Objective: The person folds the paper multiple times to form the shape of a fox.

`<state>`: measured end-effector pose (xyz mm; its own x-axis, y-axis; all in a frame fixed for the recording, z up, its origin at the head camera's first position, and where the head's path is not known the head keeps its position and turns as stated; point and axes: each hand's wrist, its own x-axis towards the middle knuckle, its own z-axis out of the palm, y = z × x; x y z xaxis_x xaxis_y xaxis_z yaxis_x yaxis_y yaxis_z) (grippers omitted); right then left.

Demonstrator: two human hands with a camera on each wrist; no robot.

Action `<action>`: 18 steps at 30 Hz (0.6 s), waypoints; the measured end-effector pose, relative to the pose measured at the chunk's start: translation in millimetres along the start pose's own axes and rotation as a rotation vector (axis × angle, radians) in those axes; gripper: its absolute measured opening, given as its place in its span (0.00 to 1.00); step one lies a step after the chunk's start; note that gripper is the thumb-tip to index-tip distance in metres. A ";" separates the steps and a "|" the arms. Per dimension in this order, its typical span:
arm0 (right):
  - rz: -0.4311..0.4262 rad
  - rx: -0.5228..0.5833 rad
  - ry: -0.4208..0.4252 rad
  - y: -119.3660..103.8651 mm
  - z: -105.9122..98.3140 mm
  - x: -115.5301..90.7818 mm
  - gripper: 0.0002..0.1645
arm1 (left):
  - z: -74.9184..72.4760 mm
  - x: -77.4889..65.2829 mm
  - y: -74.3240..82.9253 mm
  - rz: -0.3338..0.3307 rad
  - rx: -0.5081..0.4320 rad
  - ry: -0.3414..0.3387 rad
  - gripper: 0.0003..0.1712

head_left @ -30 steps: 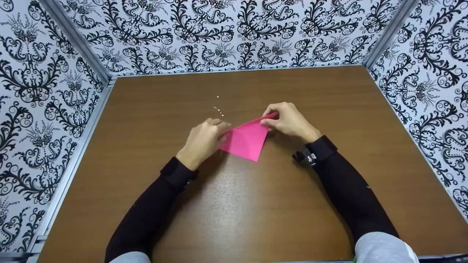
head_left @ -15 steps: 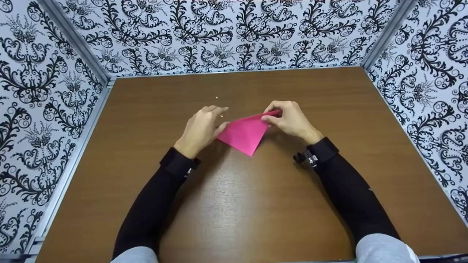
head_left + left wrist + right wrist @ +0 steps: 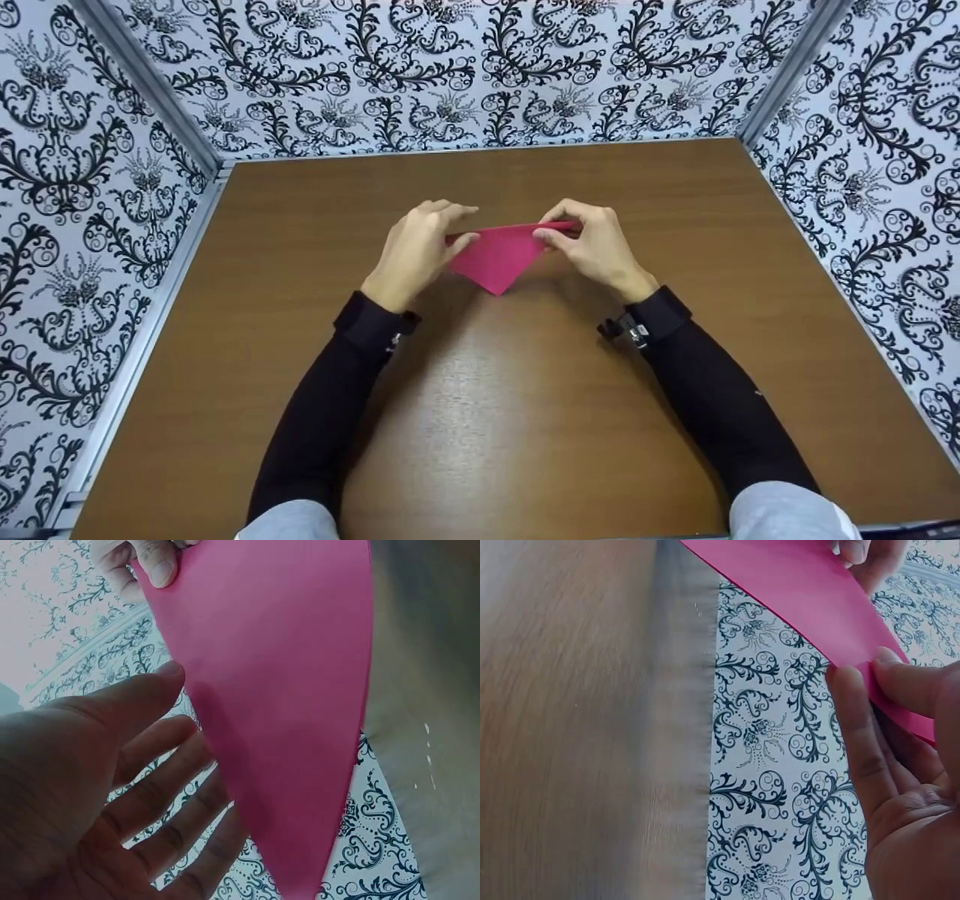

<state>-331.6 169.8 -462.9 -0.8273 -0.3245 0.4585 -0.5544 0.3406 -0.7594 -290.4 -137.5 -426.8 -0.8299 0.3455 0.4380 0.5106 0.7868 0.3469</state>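
A pink sheet of paper [image 3: 499,259], apparently folded, hangs above the table between the two hands with one corner pointing down. My right hand [image 3: 598,244] pinches its right end between thumb and fingers; the right wrist view shows the thumb on one face of the paper [image 3: 802,600]. At the left end is my left hand [image 3: 416,251], its fingers stretched out and its thumb by the edge. In the left wrist view that thumb meets the edge of the paper [image 3: 285,690], while the straight fingers reach to the same edge, their tips partly hidden.
The brown wooden table [image 3: 480,420] has patterned black-and-white panels [image 3: 450,75] on its far, left and right sides. Several small white flecks [image 3: 428,757] lie on the table in the left wrist view. Black cuffs [image 3: 371,322] with small devices are on both wrists.
The paper has lifted and tilted, its lower corner shifting up and left. My left hand has risen with its fingers straightening, while my right hand keeps its pinch and moves slightly up.
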 end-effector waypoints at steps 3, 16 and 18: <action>-0.047 0.016 0.039 -0.1 1.8 -0.4 0.08 | -2.7 -0.4 0.5 0.000 0.023 0.008 0.23; -0.160 0.079 0.117 0.0 8.6 -2.7 0.08 | -9.9 -2.1 5.0 0.080 0.027 0.136 0.13; -0.173 0.088 0.115 0.0 9.9 -2.7 0.08 | -9.3 -2.3 4.8 0.091 0.020 0.147 0.12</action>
<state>-328.4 161.9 -468.7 -0.7281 -0.2668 0.6314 -0.6833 0.2086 -0.6997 -284.0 -139.3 -418.4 -0.7376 0.3387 0.5842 0.5766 0.7661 0.2840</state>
